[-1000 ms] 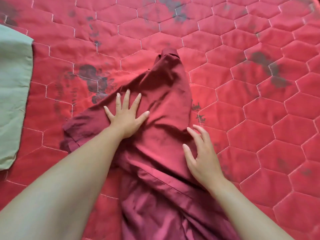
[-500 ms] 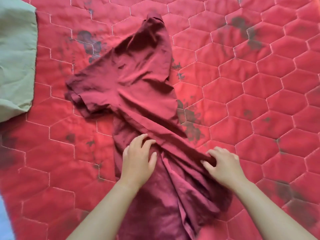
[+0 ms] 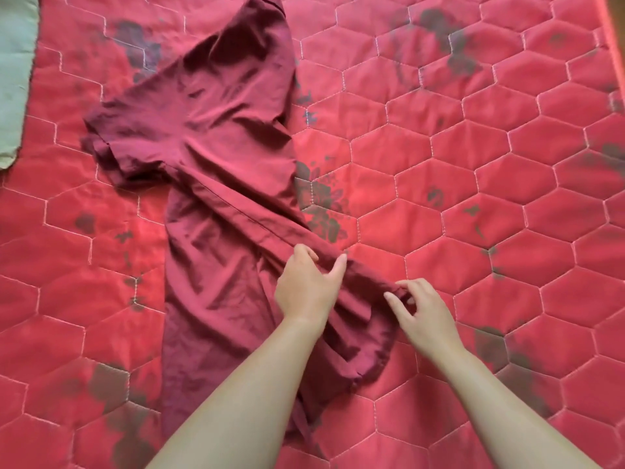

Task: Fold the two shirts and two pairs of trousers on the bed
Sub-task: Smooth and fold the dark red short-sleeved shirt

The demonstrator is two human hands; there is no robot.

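As shirt lies near-to-far, hem nearest | left hand, right hand pinch it

both bare forearms reach in from below. left hand palm down, fingers curled, thumb spread, gripping fold of shirt. right hand close beside, fingertips pinching shirt edge.

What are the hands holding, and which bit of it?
Both hold the dark red shirt. The left hand grips a bunched fold along its side edge; the right hand pinches that edge nearer the bottom hem.
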